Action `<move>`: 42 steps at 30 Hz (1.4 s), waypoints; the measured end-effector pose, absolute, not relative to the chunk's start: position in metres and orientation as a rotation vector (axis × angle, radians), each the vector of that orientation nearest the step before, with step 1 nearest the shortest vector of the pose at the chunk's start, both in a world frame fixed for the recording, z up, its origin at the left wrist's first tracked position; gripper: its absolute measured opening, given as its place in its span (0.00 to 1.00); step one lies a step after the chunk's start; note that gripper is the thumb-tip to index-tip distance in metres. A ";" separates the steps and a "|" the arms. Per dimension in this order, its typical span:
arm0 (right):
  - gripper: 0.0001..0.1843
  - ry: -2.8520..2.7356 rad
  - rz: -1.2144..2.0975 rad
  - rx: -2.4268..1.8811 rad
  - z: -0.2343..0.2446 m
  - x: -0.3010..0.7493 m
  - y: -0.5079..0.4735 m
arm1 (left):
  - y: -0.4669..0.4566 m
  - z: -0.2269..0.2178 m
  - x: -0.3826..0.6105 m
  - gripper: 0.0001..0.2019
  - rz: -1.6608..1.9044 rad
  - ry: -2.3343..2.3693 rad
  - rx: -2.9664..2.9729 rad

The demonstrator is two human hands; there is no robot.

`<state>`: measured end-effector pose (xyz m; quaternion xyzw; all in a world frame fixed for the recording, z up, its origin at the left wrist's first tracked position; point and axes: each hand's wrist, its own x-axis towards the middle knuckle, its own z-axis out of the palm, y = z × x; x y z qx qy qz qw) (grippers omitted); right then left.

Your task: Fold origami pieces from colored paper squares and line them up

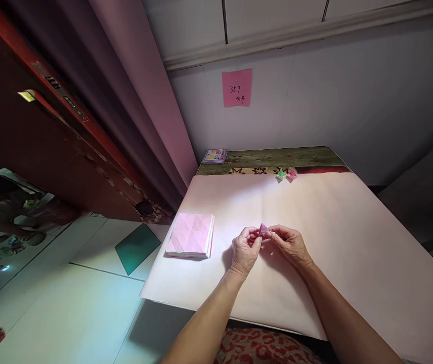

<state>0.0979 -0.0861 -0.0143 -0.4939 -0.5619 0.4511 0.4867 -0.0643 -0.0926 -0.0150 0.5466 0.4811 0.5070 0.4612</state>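
Centrally, folded pink paper (263, 229): a small piece held over the table (353, 242), straight ahead of the wearer.
Left hand (246, 247): thumb and fingers pinch its left side.
Right hand (291, 245): fingertips grip its right side.
Feel: probably very light, crisp along folds, easily crushed; edges and folded corners look the safest hold.
Direction: its peak seems to point upward and slightly away; too small to tell a long axis.
Around it: paper stack (189, 233) to the left; green folded piece (280, 175) and pink folded piece (292, 174) beyond, side by side.
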 end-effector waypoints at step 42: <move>0.20 -1.164 1.935 -0.884 -0.006 0.109 -0.084 | -0.081 -0.001 -0.082 0.17 0.746 0.711 0.737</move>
